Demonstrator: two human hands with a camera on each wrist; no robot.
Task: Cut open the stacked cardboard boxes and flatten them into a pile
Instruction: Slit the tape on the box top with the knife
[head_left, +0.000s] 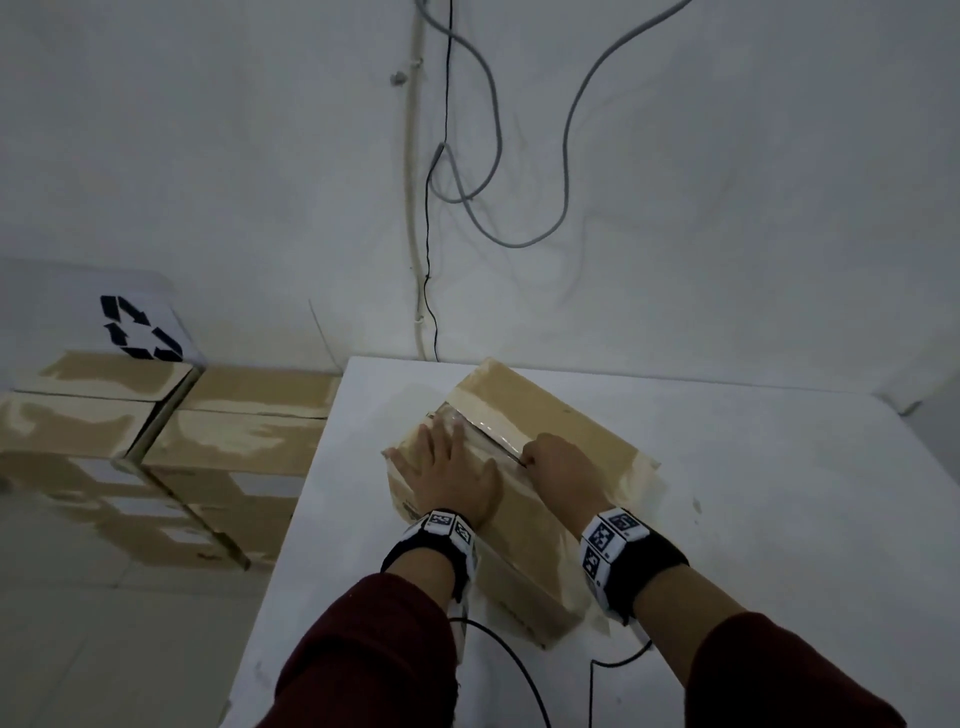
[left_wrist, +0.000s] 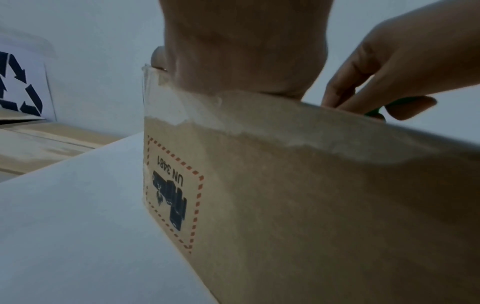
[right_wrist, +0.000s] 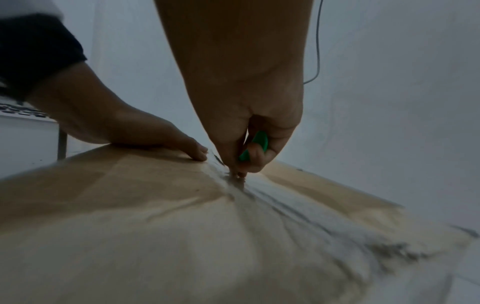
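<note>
A taped brown cardboard box (head_left: 566, 426) lies on the white table (head_left: 753, 519). My left hand (head_left: 447, 470) rests flat on its top, fingers spread, beside the taped centre seam (head_left: 488, 431). My right hand (head_left: 558, 465) grips a small green cutter (right_wrist: 255, 145), its tip down on the seam (right_wrist: 241, 183). The blade itself is hidden by the fingers. In the left wrist view the box side (left_wrist: 311, 205) carries a UN 3481 label (left_wrist: 172, 194), and the green cutter (left_wrist: 375, 111) peeks out under my right hand (left_wrist: 405, 67).
Taped cardboard boxes (head_left: 156, 441) are stacked on the floor left of the table, with a white recycling-symbol sign (head_left: 140, 327) behind them. Cables (head_left: 467, 171) hang down the wall behind the table. Wrist cords (head_left: 519, 670) trail over the table's near part.
</note>
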